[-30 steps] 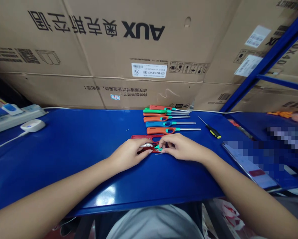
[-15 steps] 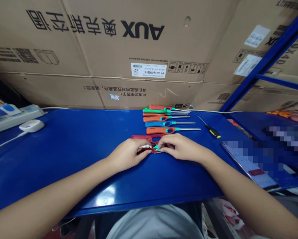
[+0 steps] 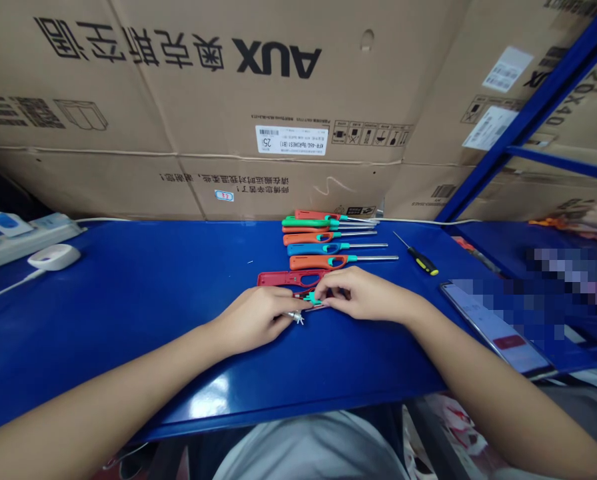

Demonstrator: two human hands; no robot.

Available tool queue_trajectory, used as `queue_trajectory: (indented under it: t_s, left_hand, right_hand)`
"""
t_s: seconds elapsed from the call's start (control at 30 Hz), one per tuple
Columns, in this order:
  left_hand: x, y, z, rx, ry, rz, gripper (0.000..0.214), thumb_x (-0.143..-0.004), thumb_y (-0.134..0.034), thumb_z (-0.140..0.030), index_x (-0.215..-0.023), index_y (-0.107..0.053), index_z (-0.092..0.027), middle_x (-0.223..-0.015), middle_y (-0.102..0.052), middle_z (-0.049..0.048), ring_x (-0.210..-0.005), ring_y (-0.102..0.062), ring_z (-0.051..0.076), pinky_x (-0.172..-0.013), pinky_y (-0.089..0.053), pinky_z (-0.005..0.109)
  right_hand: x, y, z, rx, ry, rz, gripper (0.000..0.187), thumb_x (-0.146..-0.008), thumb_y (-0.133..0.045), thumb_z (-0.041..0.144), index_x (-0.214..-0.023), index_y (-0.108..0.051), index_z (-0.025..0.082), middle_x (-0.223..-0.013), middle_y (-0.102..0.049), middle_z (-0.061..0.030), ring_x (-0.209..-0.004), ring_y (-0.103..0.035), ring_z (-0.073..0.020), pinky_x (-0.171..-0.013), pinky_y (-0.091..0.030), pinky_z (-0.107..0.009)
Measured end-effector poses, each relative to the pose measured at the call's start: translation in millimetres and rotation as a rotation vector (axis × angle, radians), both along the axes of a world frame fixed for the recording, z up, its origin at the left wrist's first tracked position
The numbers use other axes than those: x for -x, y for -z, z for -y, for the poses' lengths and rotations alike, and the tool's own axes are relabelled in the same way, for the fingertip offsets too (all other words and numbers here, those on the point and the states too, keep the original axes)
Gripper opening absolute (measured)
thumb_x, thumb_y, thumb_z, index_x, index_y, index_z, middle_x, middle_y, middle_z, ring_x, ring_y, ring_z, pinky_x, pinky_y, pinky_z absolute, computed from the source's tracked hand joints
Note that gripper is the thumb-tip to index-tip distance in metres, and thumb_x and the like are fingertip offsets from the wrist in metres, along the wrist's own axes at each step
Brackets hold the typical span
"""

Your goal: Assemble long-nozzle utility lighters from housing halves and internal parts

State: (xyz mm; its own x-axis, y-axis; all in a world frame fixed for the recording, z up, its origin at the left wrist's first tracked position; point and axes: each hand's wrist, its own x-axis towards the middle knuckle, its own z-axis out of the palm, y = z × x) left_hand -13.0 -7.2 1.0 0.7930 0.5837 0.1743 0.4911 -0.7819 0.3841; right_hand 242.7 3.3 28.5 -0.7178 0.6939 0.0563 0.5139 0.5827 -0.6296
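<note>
In the head view, my left hand (image 3: 258,317) is closed around a small clear, silver-tipped lighter part (image 3: 295,317), with its forked end poking out below the fingers. My left index finger reaches to a teal-green trigger piece (image 3: 312,298). Opposite it, my right hand (image 3: 361,293) pinches at that trigger piece with thumb and fingertips. Just behind both hands lies a red lighter casing half (image 3: 276,279), its inner side up. More red casing shows between my fingers, mostly hidden by them.
Several long-nosed lighters, including an orange one (image 3: 313,262) and a blue one (image 3: 311,249), lie in a stack behind the hands. To the right are a screwdriver (image 3: 422,261) and a phone (image 3: 498,333). A power strip (image 3: 53,229) and white puck-shaped device (image 3: 54,257) sit left. Cardboard (image 3: 178,120) stands behind.
My left hand has turned the clear part down and toward me, away from the red casing, and its index finger now extends to the trigger piece. My right hand stays at the trigger piece.
</note>
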Motion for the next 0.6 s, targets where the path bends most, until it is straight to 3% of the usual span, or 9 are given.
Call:
queue_trajectory:
  t_s: [0.27,0.43,0.6]
  left_hand:
    - [-1.2,-2.1,1.0,0.018,0.008,0.006,0.045,-0.093,-0.053,-0.012,-0.131,-0.065,-0.033,-0.099,-0.074,0.0008,-0.086,-0.07,0.016,-0.072,-0.048,0.023]
    - [-4.7,-1.7,2.2,0.091,-0.084,0.175,0.028,-0.096,-0.057,-0.031,-0.121,-0.068,-0.024,-0.108,-0.075,0.0045,-0.093,-0.07,0.019,-0.08,-0.052,0.026]
    - [-4.7,-9.2,2.3,0.089,-0.121,0.23,0.029,-0.099,-0.053,-0.038,-0.119,-0.064,-0.02,-0.115,-0.071,0.0075,-0.101,-0.068,0.021,-0.088,-0.052,0.031]
  right_hand:
    - [0.9,-1.3,-0.2,-0.046,-0.023,0.027,0.022,-0.079,-0.058,0.002,-0.093,-0.068,0.016,-0.08,-0.064,0.001,-0.065,-0.053,-0.0098,-0.06,-0.04,-0.021]
    - [-2.5,-2.8,2.9,-0.131,-0.07,0.009,0.02,-0.085,-0.059,0.009,-0.101,-0.068,0.018,-0.1,-0.064,-0.0042,-0.079,-0.058,-0.0135,-0.072,-0.047,-0.025]
    - [-0.2,0.4,5.4,-0.169,-0.074,0.069,0.013,-0.089,-0.064,0.02,-0.102,-0.068,0.021,-0.11,-0.062,-0.0048,-0.091,-0.062,-0.0161,-0.08,-0.049,-0.027]
